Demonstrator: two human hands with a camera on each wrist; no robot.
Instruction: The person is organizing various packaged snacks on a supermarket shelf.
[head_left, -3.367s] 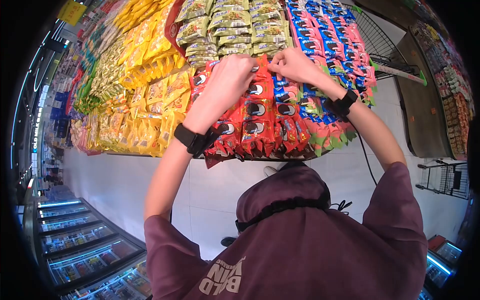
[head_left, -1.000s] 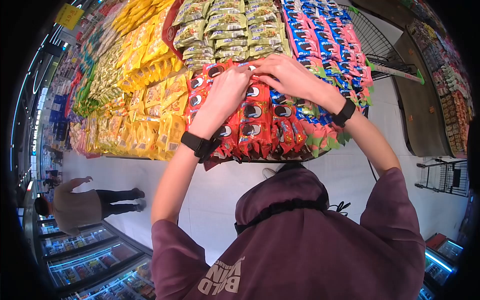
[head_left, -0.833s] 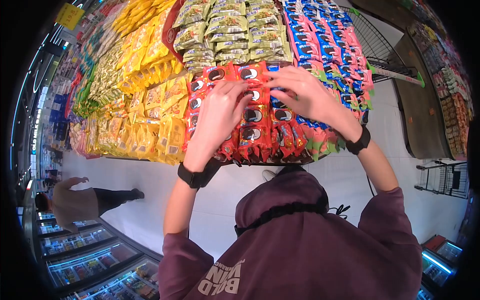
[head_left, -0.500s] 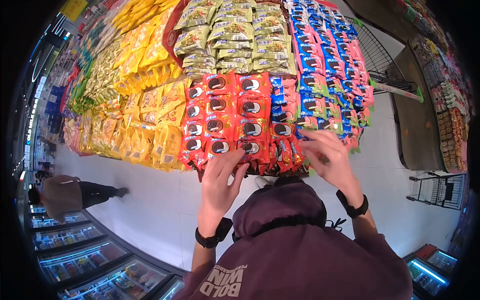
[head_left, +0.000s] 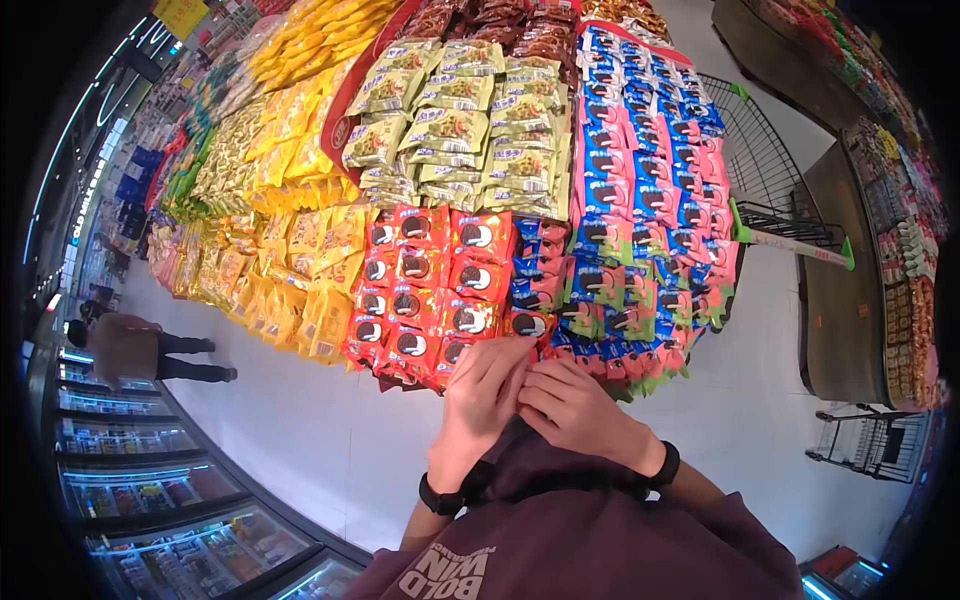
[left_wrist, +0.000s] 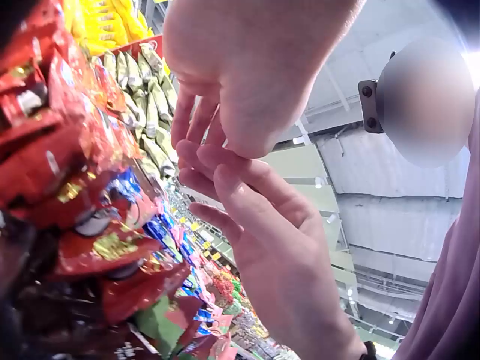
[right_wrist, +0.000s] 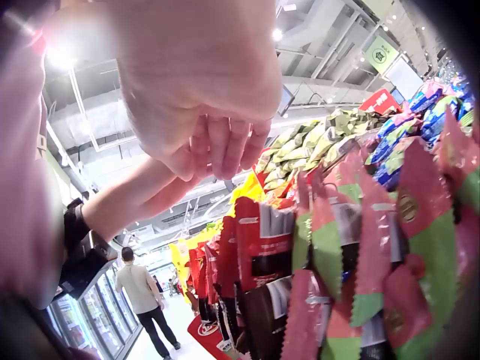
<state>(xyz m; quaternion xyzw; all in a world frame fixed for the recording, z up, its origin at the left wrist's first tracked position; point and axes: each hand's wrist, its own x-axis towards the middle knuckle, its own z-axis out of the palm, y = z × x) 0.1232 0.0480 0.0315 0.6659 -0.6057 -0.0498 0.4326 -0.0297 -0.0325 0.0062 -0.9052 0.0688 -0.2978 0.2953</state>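
Observation:
In the head view, my left hand [head_left: 480, 395] and right hand [head_left: 575, 410] meet in front of my chest, over the near edge of the display. Their fingertips touch each other, and no item shows between them. Just beyond lie neat rows of red biscuit packs [head_left: 470, 319] with round dark sandwich cookies printed on them. In the left wrist view, the fingers of both hands overlap loosely, beside the red packs [left_wrist: 82, 157]. Seen from the right wrist, my right hand [right_wrist: 199, 82] has gently bent fingers, above pink-and-green packs [right_wrist: 330, 247].
Yellow packs [head_left: 300, 290] lie left, green packs [head_left: 440, 130] behind, and blue-and-pink packs [head_left: 650, 170] right. A shopping cart [head_left: 780, 190] stands past the right side. Freezers [head_left: 180, 490] line the left aisle, where another person [head_left: 130, 350] stands.
Both hands have drawn back from the far red packs, over the nearer rows, to the display's front edge and have come together. The red rows are now uncovered. Another person has entered at left.

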